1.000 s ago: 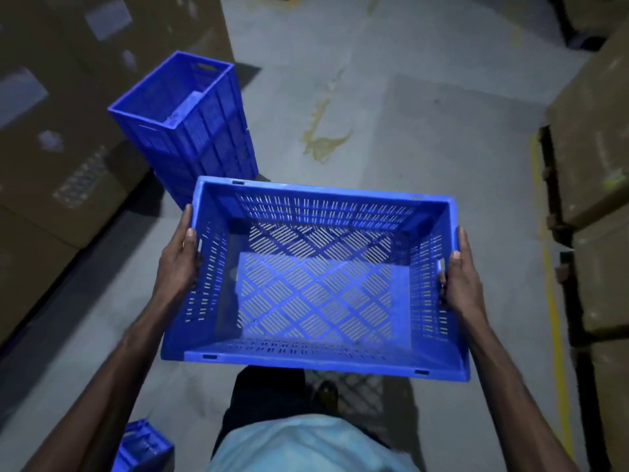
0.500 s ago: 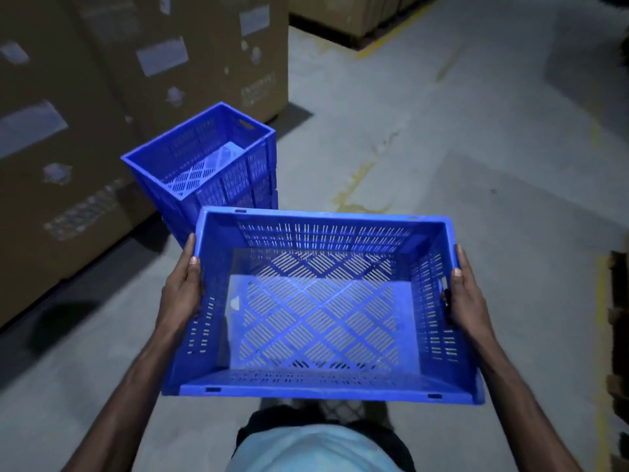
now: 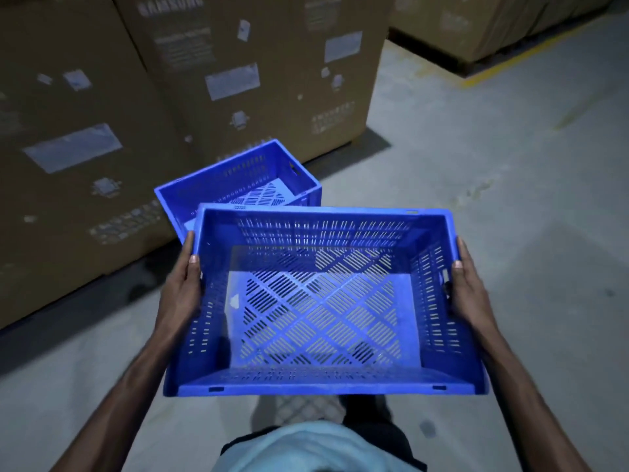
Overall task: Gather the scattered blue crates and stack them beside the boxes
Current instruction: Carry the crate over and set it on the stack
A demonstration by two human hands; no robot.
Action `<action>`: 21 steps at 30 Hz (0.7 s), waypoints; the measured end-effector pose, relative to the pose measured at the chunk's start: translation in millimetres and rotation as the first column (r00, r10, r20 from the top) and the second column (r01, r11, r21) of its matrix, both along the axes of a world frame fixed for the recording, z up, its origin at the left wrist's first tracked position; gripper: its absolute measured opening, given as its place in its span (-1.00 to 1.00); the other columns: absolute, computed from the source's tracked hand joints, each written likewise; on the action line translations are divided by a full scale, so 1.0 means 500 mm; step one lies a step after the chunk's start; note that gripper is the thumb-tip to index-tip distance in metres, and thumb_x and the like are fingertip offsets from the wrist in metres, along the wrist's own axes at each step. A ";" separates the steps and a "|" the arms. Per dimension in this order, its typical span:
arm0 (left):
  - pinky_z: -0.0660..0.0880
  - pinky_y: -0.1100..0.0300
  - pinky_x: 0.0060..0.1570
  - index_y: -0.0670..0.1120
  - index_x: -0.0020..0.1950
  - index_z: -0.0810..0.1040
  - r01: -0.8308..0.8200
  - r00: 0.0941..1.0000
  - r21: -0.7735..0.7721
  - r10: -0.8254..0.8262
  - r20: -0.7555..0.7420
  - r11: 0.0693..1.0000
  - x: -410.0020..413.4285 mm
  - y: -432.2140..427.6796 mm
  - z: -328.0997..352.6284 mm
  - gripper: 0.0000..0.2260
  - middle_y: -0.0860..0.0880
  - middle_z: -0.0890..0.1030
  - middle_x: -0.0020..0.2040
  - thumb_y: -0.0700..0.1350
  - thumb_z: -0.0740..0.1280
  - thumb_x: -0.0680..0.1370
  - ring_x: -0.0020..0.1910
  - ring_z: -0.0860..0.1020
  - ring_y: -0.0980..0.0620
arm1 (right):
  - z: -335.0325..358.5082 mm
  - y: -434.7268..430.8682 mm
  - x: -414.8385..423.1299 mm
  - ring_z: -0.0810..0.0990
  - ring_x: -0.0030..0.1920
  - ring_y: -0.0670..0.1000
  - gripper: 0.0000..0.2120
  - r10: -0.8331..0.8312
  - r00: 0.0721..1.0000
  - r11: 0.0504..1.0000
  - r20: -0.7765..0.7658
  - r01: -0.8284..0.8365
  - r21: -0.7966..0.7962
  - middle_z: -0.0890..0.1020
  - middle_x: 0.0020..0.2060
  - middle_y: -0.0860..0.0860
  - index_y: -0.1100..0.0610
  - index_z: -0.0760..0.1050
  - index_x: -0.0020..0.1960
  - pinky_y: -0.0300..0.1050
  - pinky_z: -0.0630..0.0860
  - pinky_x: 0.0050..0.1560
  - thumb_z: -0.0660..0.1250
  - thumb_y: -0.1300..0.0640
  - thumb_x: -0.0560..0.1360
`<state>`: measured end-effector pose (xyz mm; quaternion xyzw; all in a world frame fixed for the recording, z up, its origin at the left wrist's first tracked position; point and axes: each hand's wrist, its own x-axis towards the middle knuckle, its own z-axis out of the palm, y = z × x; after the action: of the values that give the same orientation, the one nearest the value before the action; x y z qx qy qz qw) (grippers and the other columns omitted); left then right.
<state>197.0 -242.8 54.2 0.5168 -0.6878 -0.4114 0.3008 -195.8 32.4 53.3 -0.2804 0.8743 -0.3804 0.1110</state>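
I carry an empty blue slotted crate (image 3: 316, 301) at waist height, level, in front of my body. My left hand (image 3: 182, 287) grips its left short wall, thumb over the rim. My right hand (image 3: 468, 287) grips the right short wall at the handle slot. Beyond the carried crate's far left corner stands a stack of blue crates (image 3: 245, 185) on the floor, its near part hidden by the crate I hold. The stack sits close against tall brown cardboard boxes (image 3: 238, 73).
More cardboard boxes (image 3: 58, 158) line the left side. Another row of boxes on a pallet (image 3: 483, 25) stands at the far right behind a yellow floor line (image 3: 490, 71). Grey concrete floor (image 3: 493, 172) spreads to the right.
The view has swung and advanced toward the boxes; the crate stack now lies right behind the carried crate's far left corner. Both hands keep the same grip.
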 end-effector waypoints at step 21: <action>0.42 -0.03 0.39 0.37 0.58 0.18 -0.549 0.835 0.013 0.548 0.051 0.836 -0.126 -0.427 0.013 -0.59 0.27 0.33 0.50 0.10 0.08 0.74 0.44 0.48 -0.06 | 0.035 -0.925 -0.303 0.56 -0.13 0.09 -0.52 0.557 0.826 0.830 0.087 -0.558 -0.014 0.53 0.10 -0.06 -0.64 0.00 0.43 0.19 0.56 0.12 -0.08 -0.46 0.51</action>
<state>134.2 -456.3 60.6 0.7052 -0.5122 -0.3057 0.3833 -347.1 -430.2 70.9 -0.5059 0.7509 -0.3379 0.2569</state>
